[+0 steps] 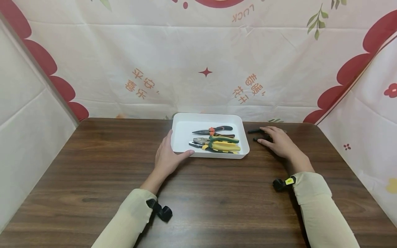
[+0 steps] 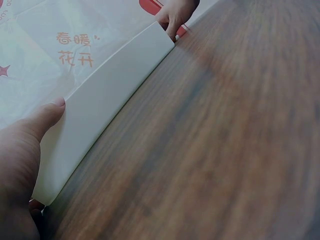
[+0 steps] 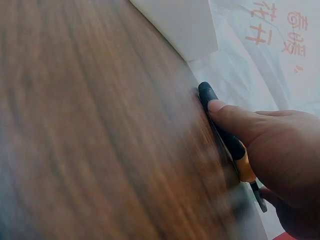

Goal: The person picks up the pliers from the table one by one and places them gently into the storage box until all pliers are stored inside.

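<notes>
A white tray (image 1: 214, 155) sits at the back of the table. My left hand (image 1: 167, 156) holds its near left corner, thumb along the front wall and fingers at the left side. Inside lie several pliers: long-nose pliers (image 1: 203, 132) with black and orange handles, pliers with green handles (image 1: 227, 140), and pliers with yellow handles (image 1: 224, 147). To the right of the tray, my right hand (image 1: 280, 143) grips pliers (image 3: 230, 142) with black handles and a yellow-orange section. Its thumb lies against one handle; the palm hides much of them.
The brown wooden table (image 1: 211, 199) extends toward me. A printed white cloth (image 1: 198, 51) hangs right behind the tray, with more cloth at both sides. A small black camera (image 1: 280, 185) is strapped to each wrist.
</notes>
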Motion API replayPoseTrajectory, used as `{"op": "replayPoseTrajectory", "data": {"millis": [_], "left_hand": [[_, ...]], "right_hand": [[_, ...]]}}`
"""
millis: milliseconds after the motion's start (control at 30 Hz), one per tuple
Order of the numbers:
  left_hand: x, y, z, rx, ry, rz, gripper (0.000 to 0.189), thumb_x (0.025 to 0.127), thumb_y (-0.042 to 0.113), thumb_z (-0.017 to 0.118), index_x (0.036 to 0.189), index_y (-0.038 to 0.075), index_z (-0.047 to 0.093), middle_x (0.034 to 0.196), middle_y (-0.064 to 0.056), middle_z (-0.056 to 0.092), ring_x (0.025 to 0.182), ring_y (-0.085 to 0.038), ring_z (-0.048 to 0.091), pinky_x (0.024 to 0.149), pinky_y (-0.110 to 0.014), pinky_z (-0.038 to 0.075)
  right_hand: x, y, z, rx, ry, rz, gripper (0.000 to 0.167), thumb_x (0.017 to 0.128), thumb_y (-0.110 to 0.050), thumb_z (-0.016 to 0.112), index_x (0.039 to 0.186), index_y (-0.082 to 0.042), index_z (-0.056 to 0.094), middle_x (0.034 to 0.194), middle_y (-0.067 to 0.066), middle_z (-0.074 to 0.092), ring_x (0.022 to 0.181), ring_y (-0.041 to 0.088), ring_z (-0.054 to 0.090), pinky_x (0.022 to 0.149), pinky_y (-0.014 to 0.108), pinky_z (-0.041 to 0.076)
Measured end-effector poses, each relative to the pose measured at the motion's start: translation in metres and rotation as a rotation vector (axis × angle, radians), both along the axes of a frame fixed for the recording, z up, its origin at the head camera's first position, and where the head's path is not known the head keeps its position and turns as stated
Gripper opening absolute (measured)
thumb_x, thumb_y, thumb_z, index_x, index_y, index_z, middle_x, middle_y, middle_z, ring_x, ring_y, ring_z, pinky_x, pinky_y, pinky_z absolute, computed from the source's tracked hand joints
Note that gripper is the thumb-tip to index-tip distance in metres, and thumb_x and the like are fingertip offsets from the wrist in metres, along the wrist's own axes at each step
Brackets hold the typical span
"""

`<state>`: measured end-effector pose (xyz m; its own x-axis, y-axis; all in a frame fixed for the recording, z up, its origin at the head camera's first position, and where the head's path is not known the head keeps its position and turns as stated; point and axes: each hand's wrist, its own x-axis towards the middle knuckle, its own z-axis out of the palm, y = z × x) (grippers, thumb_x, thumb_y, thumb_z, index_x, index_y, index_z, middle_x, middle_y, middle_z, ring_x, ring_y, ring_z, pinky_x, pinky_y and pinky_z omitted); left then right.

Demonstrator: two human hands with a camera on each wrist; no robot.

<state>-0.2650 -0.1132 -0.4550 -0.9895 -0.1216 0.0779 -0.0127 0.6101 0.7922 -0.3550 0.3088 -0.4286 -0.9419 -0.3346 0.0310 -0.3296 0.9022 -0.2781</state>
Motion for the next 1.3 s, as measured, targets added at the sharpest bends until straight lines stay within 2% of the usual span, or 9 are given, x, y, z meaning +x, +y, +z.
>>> {"op": "replayPoseTrajectory", "data": {"millis": [200, 333, 567, 767, 1100, 1300], "left_hand": [[0.0, -0.0003, -0.0006, 0.005, 0.003, -0.004, 0.115, 0.075, 0.058, 0.082, 0.162, 0.015, 0.021, 0.163, -0.012, 0.035, 0.149, -0.032, 0.037, 0.12, -0.055, 0.032], [0.0003, -0.0003, -0.0008, 0.004, 0.006, -0.006, 0.115, 0.075, 0.059, 0.082, 0.162, 0.015, 0.02, 0.163, -0.011, 0.035, 0.149, -0.032, 0.037, 0.12, -0.055, 0.032], [0.0005, -0.0003, -0.0014, 0.006, 0.016, -0.007, 0.116, 0.074, 0.059, 0.082, 0.162, 0.014, 0.021, 0.162, -0.013, 0.035, 0.149, -0.034, 0.037, 0.12, -0.056, 0.032], [0.001, -0.0008, -0.0003, 0.011, 0.011, -0.008, 0.116, 0.074, 0.059, 0.082, 0.162, 0.015, 0.02, 0.163, -0.012, 0.035, 0.149, -0.033, 0.037, 0.12, -0.056, 0.032], [0.0005, -0.0005, 0.0008, 0.016, 0.004, -0.007, 0.115, 0.074, 0.059, 0.082, 0.162, 0.016, 0.02, 0.163, -0.011, 0.035, 0.149, -0.032, 0.036, 0.12, -0.056, 0.031], [0.0003, -0.0007, 0.0002, 0.013, 0.006, -0.007, 0.115, 0.075, 0.059, 0.082, 0.162, 0.016, 0.021, 0.163, -0.011, 0.035, 0.149, -0.032, 0.036, 0.12, -0.056, 0.031]], "right_hand": [[0.0024, -0.0005, 0.0009, 0.026, -0.024, -0.017, 0.07, 0.1, -0.044, 0.061, 0.153, -0.004, 0.041, 0.152, 0.03, 0.039, 0.14, 0.054, 0.034, 0.113, 0.072, 0.025], [0.0038, -0.0013, 0.0015, 0.06, -0.008, -0.02, 0.07, 0.099, -0.046, 0.062, 0.153, -0.006, 0.041, 0.149, 0.031, 0.041, 0.136, 0.055, 0.037, 0.111, 0.073, 0.027], [0.0058, -0.0016, 0.0019, 0.046, -0.006, -0.039, 0.07, 0.097, -0.05, 0.062, 0.152, -0.009, 0.044, 0.146, 0.03, 0.042, 0.135, 0.055, 0.036, 0.111, 0.078, 0.015], [0.0063, 0.0002, 0.0003, 0.022, 0.002, -0.026, 0.068, 0.097, -0.049, 0.063, 0.149, -0.007, 0.047, 0.142, 0.031, 0.045, 0.131, 0.052, 0.04, 0.106, 0.07, 0.026], [0.0067, 0.0004, 0.0, 0.036, -0.003, 0.004, 0.068, 0.1, -0.046, 0.059, 0.153, -0.006, 0.042, 0.134, 0.032, 0.045, 0.122, 0.051, 0.042, 0.105, 0.067, 0.032], [0.0073, 0.0004, -0.0006, -0.017, -0.017, -0.007, 0.067, 0.1, -0.047, 0.058, 0.151, -0.006, 0.044, 0.134, 0.03, 0.044, 0.121, 0.047, 0.04, 0.101, 0.066, 0.037]]}}
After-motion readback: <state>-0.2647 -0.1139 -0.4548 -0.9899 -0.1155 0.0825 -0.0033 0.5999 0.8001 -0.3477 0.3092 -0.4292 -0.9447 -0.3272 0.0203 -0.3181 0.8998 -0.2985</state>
